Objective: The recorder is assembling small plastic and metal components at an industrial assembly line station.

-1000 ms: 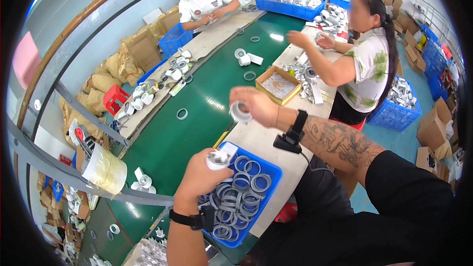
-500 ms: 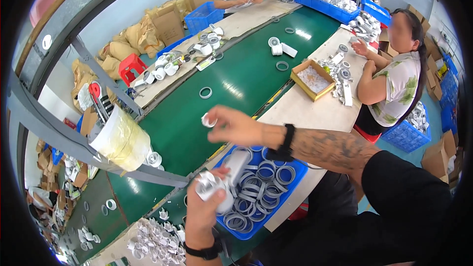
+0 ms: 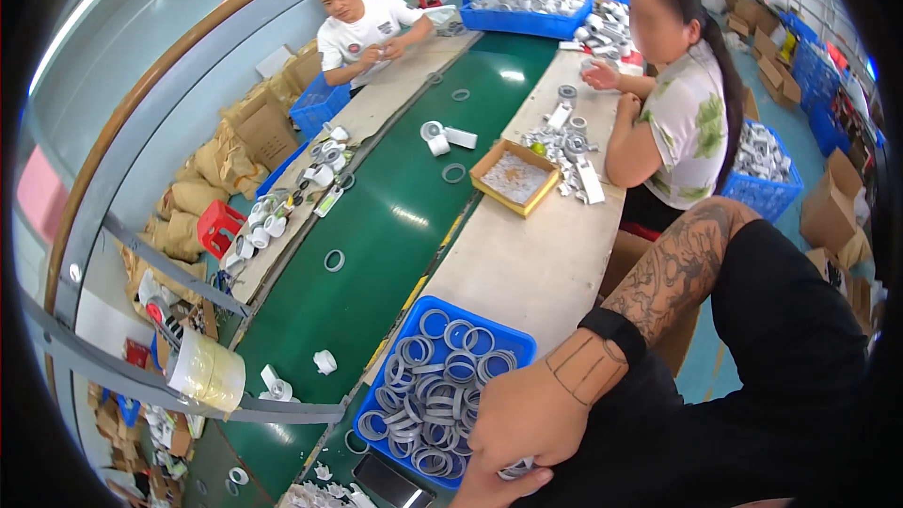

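A tape roll (image 3: 205, 372) hung on the grey frame bar (image 3: 141, 386) at the far left. Behind it lay sacks and cartons (image 3: 212, 179) along the wall, with a red stool (image 3: 214, 228) among them. A narrow side desk (image 3: 329, 169) carried a heap of white fittings (image 3: 282, 212), and a person in a white shirt (image 3: 362, 30) sat at its far end. The green belt (image 3: 395, 226) ran down the middle, with a loose ring (image 3: 334, 260) on it, a white cap (image 3: 324, 361) nearer, and more white parts (image 3: 442, 136) farther up.

Right of the belt stood the pale desk (image 3: 536, 263). At its near end sat the blue tray (image 3: 442, 386), full of grey rings (image 3: 428, 400). A dark phone (image 3: 390, 484) lay just below the tray. Farther along the desk was a shallow carton (image 3: 514, 177) of small pieces, then a scatter of metal parts (image 3: 569, 146) in front of a seated co-worker in a patterned top (image 3: 691, 122).

The right hand (image 3: 527, 414), wearing a black wrist strap (image 3: 613, 334), rested over the tray's near right corner, fingers curled down; what they held was hidden. The left hand (image 3: 499, 487) showed only at the lower edge, beneath the right one, just beside a ring (image 3: 515, 470); whether its fingers gripped that ring could not be told. Blue crates (image 3: 762, 174) and cartons stood on the floor at the right.
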Tool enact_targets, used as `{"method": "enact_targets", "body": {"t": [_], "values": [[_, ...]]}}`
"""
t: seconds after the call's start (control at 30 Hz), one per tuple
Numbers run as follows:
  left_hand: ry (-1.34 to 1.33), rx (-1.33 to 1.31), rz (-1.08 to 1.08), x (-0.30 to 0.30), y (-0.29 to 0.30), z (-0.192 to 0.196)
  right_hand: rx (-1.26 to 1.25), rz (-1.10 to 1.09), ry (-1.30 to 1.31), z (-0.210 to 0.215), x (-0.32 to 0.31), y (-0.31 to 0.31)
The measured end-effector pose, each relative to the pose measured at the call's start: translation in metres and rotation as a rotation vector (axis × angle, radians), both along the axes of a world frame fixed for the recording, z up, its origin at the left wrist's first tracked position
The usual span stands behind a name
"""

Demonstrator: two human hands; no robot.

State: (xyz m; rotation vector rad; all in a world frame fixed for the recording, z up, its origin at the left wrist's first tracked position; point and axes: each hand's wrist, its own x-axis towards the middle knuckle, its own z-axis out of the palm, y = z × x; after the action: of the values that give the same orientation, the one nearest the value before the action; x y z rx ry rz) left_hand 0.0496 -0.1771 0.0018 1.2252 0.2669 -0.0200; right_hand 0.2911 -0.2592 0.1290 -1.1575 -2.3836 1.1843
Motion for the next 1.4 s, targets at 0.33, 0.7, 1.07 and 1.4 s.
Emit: {"method": "enact_targets", "body": {"t": [0.33, 0.7, 1.07, 1.4], "values": [[0.07, 0.439, -0.364, 0.057, -0.046, 0.096, 0.621, -0.104, -0.163, -0.024, 0.024, -0.092], [0.36, 0.152, -0.492, 0.029, 0.038, 0.107, 0.319, -1.037, -0.151, -0.008, 0.206, -0.204], [0.18, 0.215, 0.64, 0.195, 0.257, -0.068, -0.947, -2.066, 0.403, -0.445, 0.14, -0.366], [0.249, 1.229, 0.638, 0.211, 0.333, -0.161, -0.663, -1.928, -0.122, -0.451, 0.106, -0.361]]}}
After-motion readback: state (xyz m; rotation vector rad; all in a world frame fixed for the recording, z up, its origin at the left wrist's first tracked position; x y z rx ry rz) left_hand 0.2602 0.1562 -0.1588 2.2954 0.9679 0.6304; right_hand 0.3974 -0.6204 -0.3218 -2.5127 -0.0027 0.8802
